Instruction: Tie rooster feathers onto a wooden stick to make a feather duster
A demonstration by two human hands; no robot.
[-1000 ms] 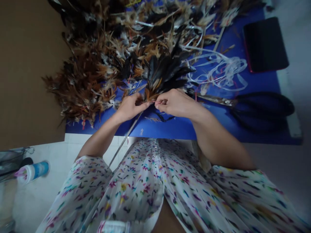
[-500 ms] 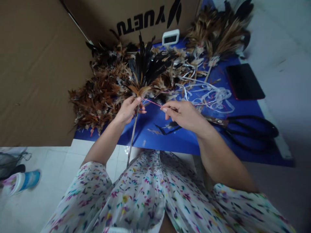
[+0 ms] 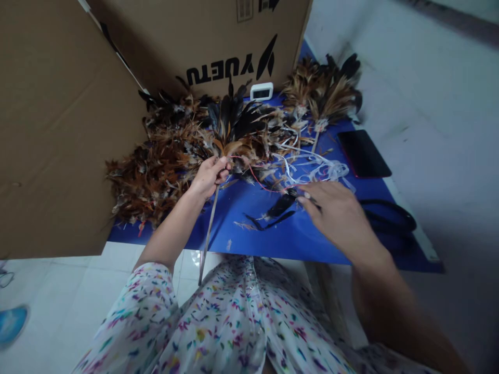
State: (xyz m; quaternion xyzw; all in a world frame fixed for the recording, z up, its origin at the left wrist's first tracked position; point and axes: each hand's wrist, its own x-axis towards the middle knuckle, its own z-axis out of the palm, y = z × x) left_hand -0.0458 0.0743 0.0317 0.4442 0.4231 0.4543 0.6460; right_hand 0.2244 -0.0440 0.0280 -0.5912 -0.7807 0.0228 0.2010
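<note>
My left hand (image 3: pixel 212 176) is closed round the neck of a feather duster (image 3: pixel 230 124), where dark and brown feathers meet a thin stick (image 3: pixel 208 234) that slants down past the table edge. A pink string (image 3: pixel 257 179) runs loosely from that neck toward the right. My right hand (image 3: pixel 337 215), slightly blurred, lies over the scissors, its thumb and finger closed about a dark part near the blades. The black scissors handles (image 3: pixel 390 215) stick out behind the hand; the pivot is hidden. Loose black feathers (image 3: pixel 278 205) lie just left of the right fingers.
Brown feather bundles (image 3: pixel 156 166) cover the left of the blue table (image 3: pixel 249 239). White ribbon (image 3: pixel 327 169) lies tangled by a dark tablet or phone (image 3: pixel 364 153). Finished-looking feather bunches (image 3: pixel 327 93), a small white display device (image 3: pixel 261 91) and a cardboard box (image 3: pixel 218 41) stand behind.
My right hand has let go of the pink string and moved right and down onto the scissors. The string, taut before, now hangs slack. My left hand keeps its hold.
</note>
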